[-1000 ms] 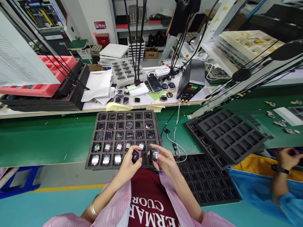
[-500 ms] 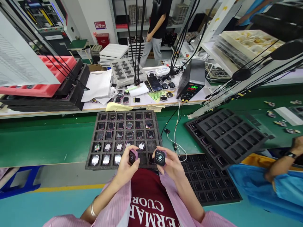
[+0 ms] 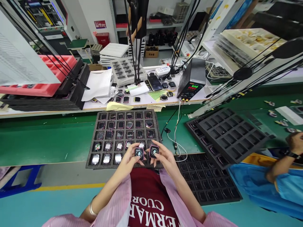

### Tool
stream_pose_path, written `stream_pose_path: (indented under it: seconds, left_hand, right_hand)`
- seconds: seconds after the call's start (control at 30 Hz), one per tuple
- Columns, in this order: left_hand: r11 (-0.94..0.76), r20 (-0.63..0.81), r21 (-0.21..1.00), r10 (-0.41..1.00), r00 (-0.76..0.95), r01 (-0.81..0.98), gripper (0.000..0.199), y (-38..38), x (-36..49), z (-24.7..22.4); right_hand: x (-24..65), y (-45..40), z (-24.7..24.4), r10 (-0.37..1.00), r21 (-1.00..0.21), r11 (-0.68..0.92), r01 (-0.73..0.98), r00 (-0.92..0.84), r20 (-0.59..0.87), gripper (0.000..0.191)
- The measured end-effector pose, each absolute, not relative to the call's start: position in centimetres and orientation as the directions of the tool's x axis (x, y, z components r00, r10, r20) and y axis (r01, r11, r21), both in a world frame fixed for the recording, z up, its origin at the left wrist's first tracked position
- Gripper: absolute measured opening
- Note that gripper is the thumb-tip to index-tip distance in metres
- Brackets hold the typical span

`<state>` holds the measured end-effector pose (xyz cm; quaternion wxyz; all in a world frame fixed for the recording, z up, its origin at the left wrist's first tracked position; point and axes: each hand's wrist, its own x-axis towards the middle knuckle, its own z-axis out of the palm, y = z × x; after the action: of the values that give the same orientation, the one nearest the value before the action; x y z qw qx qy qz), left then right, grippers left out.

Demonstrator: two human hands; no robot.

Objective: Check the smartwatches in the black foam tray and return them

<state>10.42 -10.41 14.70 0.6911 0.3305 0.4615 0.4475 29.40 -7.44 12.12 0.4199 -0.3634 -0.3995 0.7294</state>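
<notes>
A purple-edged smartwatch (image 3: 139, 153) with a lit face is held between the thumb and fingers of my left hand (image 3: 129, 160). My right hand (image 3: 165, 157) grips a second smartwatch (image 3: 154, 151), its screen lit too. Both watches are side by side, faces up, over the lower right of a grey foam tray (image 3: 92, 142). Rows of watch units fill many of the tray's compartments; several in the two nearest rows have bright screens. My hands hide part of those rows.
Behind the tray, a shelf (image 3: 94, 108) holds a phone (image 3: 155, 83), papers and a power supply (image 3: 192, 78). Black trays (image 3: 230, 135) lie at the right, beside a cable (image 3: 178, 126). Another person's arm (image 3: 281, 157) is at far right; someone stands behind.
My left hand has turned its watch so the lit face shows and moved slightly right. My right hand has moved left and up, bringing the watches closer. The person behind has moved left.
</notes>
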Motion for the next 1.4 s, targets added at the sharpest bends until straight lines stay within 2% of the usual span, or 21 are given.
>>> stream_pose_path:
  seconds: [0.7,0.83,1.03,1.27,1.4]
  left_hand:
    - [0.361,-0.322,0.894,0.930,0.178,-0.267,0.035,-10.4,10.8,14.7]
    - [0.329,-0.309,0.930,0.942,0.132,-0.166,0.037,-10.5,10.9,14.4]
    - [0.255,-0.254,0.967,0.963,0.087,-0.001,0.026,-10.6,10.9,13.2]
    - [0.201,-0.202,0.979,0.978,0.042,0.043,0.032,-10.9,10.8,14.2]
    - [0.196,-0.199,0.979,0.979,0.036,0.064,0.032,-10.9,10.8,14.3]
  right_hand:
    - [28.9,-8.1,12.5,0.939,-0.916,-0.251,-0.313,-0.307,-0.153,0.043]
    - [28.8,-7.9,12.9,0.914,-0.875,-0.303,-0.377,-0.375,-0.155,0.047]
    - [28.8,-7.6,12.1,0.901,-0.810,-0.367,-0.456,-0.392,-0.187,0.036]
    - [29.1,-7.7,12.8,0.868,-0.749,-0.441,-0.495,-0.449,-0.213,0.045]
    - [29.2,-7.7,12.7,0.865,-0.752,-0.440,-0.491,-0.457,-0.207,0.041]
